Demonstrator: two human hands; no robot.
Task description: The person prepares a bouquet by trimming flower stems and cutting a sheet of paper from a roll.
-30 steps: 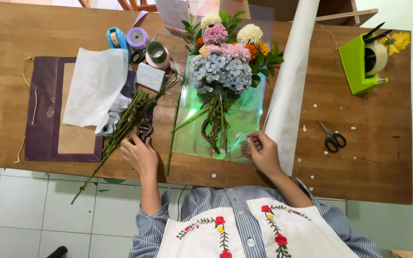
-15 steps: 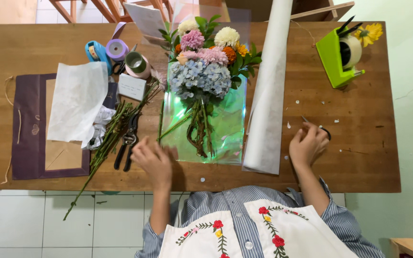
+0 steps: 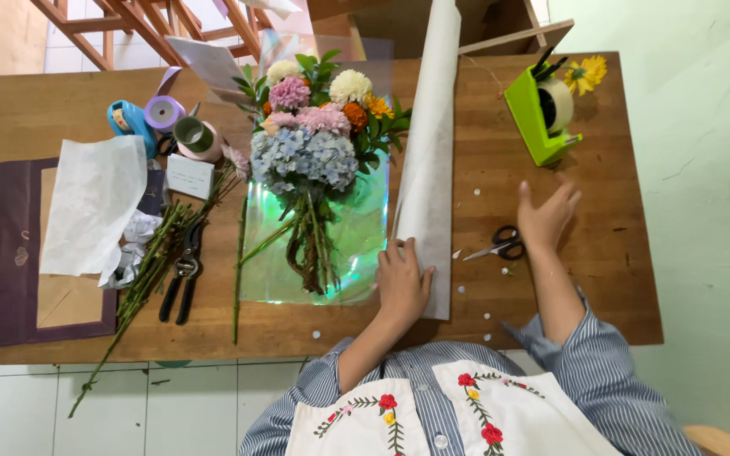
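The open right hand [image 3: 544, 215] hovers just above the scissors [image 3: 500, 245]; the left hand [image 3: 403, 283] lies flat on the paper roll [image 3: 428, 160].

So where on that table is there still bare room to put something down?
Bare wood lies right of the scissors, below the green tape dispenser, and at the far left corner behind the tissue sheet. Around the bouquet, stems and paper roll it is crowded.

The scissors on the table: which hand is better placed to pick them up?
The right hand. It hovers open just above the scissors, while the left hand rests flat on the paper roll, farther away.
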